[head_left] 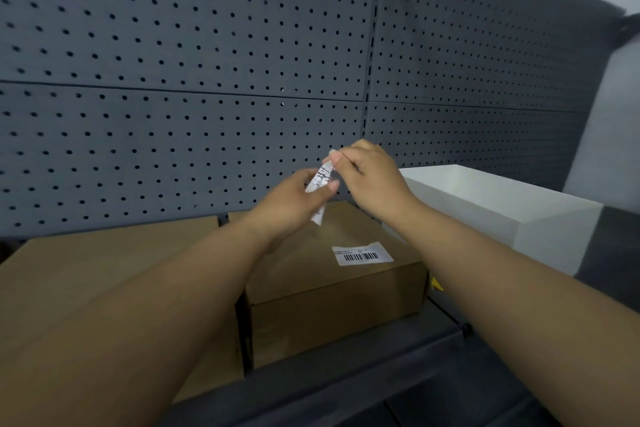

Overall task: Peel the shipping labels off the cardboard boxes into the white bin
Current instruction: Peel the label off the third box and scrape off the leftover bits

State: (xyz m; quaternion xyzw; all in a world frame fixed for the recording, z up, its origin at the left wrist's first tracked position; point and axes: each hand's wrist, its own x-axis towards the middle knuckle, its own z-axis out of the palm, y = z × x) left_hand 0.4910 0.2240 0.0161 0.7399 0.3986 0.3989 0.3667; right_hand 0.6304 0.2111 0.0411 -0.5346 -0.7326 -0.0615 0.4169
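Note:
A peeled strip of white shipping label (320, 184) hangs crumpled in the air above the middle cardboard box (332, 291). My left hand (294, 201) pinches its lower part and my right hand (370, 177) pinches its top end. A remaining piece of label with a barcode (362, 254) is still stuck on that box's top, near its right front corner. A larger cardboard box (104, 274) lies to the left, partly hidden by my left forearm. The white bin (540, 229) stands open to the right of the boxes, beside my right wrist.
A dark grey pegboard wall (207, 62) rises right behind the boxes and bin. The boxes rest on a dark shelf surface (398, 374). A small yellow scrap (435, 284) shows at the middle box's right side.

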